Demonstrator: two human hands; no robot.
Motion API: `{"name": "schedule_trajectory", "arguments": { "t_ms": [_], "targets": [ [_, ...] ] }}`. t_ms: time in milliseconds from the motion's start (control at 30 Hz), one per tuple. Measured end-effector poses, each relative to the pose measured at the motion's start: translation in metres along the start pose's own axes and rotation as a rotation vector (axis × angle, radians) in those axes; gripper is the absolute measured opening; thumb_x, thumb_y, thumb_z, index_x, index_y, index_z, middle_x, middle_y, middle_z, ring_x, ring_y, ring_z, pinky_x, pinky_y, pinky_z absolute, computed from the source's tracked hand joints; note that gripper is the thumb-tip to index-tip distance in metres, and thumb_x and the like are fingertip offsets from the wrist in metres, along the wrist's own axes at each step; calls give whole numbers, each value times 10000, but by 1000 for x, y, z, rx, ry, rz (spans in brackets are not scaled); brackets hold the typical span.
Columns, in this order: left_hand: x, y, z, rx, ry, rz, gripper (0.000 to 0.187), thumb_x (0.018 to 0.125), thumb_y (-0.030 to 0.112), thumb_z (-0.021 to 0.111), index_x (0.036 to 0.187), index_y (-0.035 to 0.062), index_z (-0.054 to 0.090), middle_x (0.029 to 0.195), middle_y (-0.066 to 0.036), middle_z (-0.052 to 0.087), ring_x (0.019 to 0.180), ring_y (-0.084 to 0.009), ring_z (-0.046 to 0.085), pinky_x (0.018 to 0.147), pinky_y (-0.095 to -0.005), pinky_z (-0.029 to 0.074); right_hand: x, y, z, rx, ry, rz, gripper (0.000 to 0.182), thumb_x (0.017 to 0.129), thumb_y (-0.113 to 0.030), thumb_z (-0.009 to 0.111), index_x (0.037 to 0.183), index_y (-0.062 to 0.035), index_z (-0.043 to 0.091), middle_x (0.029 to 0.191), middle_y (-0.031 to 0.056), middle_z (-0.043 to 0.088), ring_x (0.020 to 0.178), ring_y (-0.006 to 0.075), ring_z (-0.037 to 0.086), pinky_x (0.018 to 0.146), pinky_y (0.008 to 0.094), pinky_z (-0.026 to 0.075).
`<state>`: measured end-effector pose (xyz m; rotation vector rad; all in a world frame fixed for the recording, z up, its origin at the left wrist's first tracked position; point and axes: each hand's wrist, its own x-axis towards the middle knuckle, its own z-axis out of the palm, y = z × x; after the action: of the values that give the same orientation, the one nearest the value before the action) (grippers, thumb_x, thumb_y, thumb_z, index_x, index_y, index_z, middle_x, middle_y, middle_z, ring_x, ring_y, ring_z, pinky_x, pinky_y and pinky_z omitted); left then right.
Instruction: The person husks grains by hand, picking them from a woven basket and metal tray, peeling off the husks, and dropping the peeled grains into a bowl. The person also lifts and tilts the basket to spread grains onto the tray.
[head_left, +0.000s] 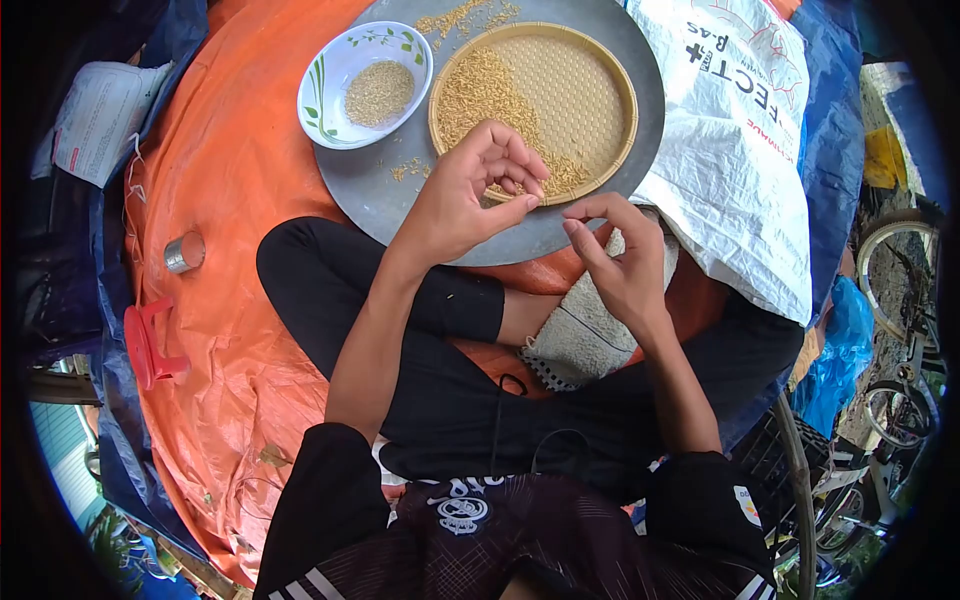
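Observation:
My left hand [473, 190] hovers over the near rim of a round woven bamboo basket [585, 90], its fingers curled and the thumb tip close to the fingertips. Just right of it, my right hand [628, 255] has thumb and index finger brought together in a pinch. Anything held in either hand is too small to make out. Golden unhusked grains [480, 95] cover the basket's left and near side. Beside the basket, a white bowl with green leaf patterns [325, 95] contains paler grains [380, 93]. Both vessels rest on a round grey metal tray [375, 195].
An orange tarp [230, 350] lies under my crossed legs. A white printed sack [740, 170] is at the right, a grey cloth-like piece [590, 330] by my foot. To the left are a tin can [184, 253] and a red plastic stool [150, 343]. Bicycles [900, 400] stand far right.

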<state>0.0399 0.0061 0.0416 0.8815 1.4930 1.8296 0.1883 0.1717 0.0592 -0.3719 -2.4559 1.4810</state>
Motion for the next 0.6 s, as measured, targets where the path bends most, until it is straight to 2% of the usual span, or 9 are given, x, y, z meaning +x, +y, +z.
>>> {"name": "schedule_trajectory", "arguments": {
  "t_ms": [133, 233, 333, 600],
  "targets": [
    [-4, 6, 14, 304, -61, 28, 367, 865, -81, 706, 1127, 66, 496, 1121, -110, 678, 957, -126, 679, 797, -271, 511, -6, 7, 2, 119, 11, -5, 136, 862, -50, 747, 990, -5, 736, 936, 136, 733, 884, 271, 721, 796, 362, 547],
    [-5, 7, 25, 443, -71, 37, 397, 837, -79, 718, 1123, 65, 484, 1121, -112, 676, 915, -121, 690, 779, -270, 507, -8, 14, 0, 77, 22, -40, 142, 854, -56, 756, 986, -11, 734, 935, 131, 731, 879, 277, 719, 792, 366, 546],
    [-6, 1, 29, 411, -69, 24, 419, 814, -32, 736, 1163, 22, 510, 1076, -89, 671, 891, -146, 723, 768, -293, 552, -9, 24, 0, 2, 35, -151, 133, 812, -56, 764, 935, -42, 715, 905, 98, 705, 844, 289, 690, 740, 389, 519],
    [-6, 4, 27, 375, -103, -56, 466, 810, -69, 718, 1152, 63, 431, 1162, -133, 664, 855, -109, 695, 754, -267, 518, -8, 26, 6, -158, 35, -293, 153, 755, -67, 768, 881, -97, 687, 856, 57, 653, 787, 273, 628, 678, 400, 446]
  ]
}}
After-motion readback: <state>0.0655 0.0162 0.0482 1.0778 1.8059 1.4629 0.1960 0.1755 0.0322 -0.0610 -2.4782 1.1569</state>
